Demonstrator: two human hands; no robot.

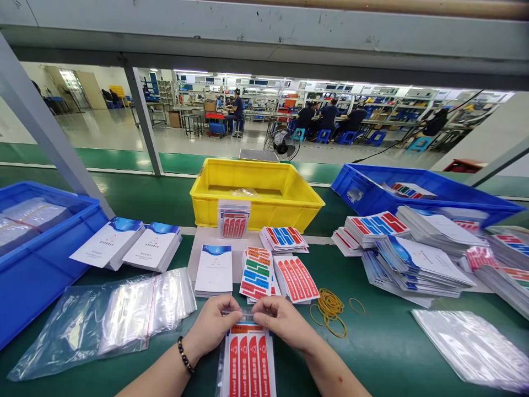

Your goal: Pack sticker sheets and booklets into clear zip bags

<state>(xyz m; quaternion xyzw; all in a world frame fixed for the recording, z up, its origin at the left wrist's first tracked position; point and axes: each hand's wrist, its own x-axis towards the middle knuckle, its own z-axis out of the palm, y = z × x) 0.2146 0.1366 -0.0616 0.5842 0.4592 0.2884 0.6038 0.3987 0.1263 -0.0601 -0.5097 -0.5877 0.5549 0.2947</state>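
Observation:
Both hands pinch the top edge of a clear plastic bag (249, 358) with red-striped sticker sheets inside. My left hand (215, 321) grips the bag's upper left corner, thumb against bent fingers. At the upper right corner my right hand (281, 320) holds it the same way. Just beyond the hands lie a stack of white-and-blue booklets (214, 271), a pile of multicoloured sticker sheets (257, 273) and a pile of red sticker sheets (296, 277). Yellow rubber bands (329, 306) lie to the right of my right hand.
A yellow bin (256, 207) stands behind the piles, a filled bag (234, 219) leaning on its front. Blue bins (37, 264) flank both sides. Empty clear bags (144, 311) lie at left, more bags (471, 347) at right. Booklet stacks (417, 264) crowd the right; a shelf beam (264, 41) crosses overhead.

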